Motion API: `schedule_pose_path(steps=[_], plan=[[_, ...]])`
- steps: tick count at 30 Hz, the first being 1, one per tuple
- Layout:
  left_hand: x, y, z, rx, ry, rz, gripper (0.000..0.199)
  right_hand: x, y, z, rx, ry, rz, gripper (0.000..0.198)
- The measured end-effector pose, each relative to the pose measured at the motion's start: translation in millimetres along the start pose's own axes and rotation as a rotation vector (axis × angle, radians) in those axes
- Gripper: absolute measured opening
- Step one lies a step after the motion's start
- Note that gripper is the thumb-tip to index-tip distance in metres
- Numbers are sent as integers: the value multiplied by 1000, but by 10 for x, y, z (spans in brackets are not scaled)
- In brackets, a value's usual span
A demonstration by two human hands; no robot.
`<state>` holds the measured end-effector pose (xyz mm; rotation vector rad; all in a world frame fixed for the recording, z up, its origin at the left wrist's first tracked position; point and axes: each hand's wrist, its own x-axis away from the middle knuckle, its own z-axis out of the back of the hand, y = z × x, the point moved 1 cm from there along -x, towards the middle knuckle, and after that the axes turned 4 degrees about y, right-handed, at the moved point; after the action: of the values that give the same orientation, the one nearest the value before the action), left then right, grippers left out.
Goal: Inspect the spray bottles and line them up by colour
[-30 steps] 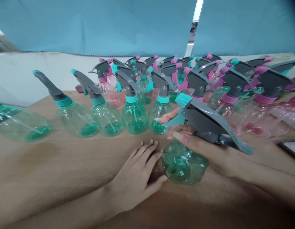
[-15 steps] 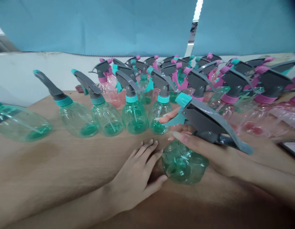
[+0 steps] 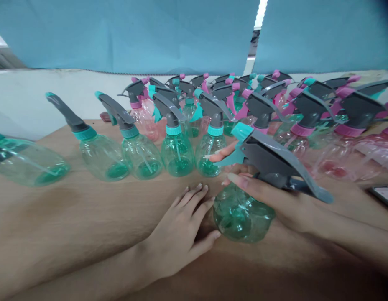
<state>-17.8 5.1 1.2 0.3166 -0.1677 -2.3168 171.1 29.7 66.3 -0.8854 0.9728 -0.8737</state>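
My right hand (image 3: 266, 190) is wrapped round the neck of a green spray bottle (image 3: 241, 219). This bottle has a grey head with a teal nozzle and a teal trigger, and one finger reaches to the trigger. Its head tilts, with the nozzle toward the upper left. Palm down on the wooden table (image 3: 96, 234), my left hand (image 3: 184, 228) lies with its fingers stretched out, just left of the held bottle and holding nothing. Beyond my hands stands a row of green spray bottles with teal collars, among them one (image 3: 177, 154) near the middle.
Pink spray bottles (image 3: 299, 138) with grey heads crowd the right and back of the table, mixed with green ones. A phone (image 3: 384, 196) lies at the right edge. Behind the table are a white wall (image 3: 71, 90) and a blue curtain (image 3: 169, 33).
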Motion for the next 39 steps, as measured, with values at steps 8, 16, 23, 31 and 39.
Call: schedule_pose_path(steps=[8,16,23,31,39], plan=[[0,-4,-6,4,4,-9,53,13,5,7,-2,10,-3,18],[-3,-3,1,1,-11,-10,54,-10,-16,8,-21,20,11,12],[-2,-11,2,22,0,4,51,6,-37,8,-12,17,-3,18],[2,-2,5,4,-13,-5,54,2,-23,7,-4,34,5,17],[1,-9,1,27,1,-4,50,-2,-16,21,-58,22,17,15]])
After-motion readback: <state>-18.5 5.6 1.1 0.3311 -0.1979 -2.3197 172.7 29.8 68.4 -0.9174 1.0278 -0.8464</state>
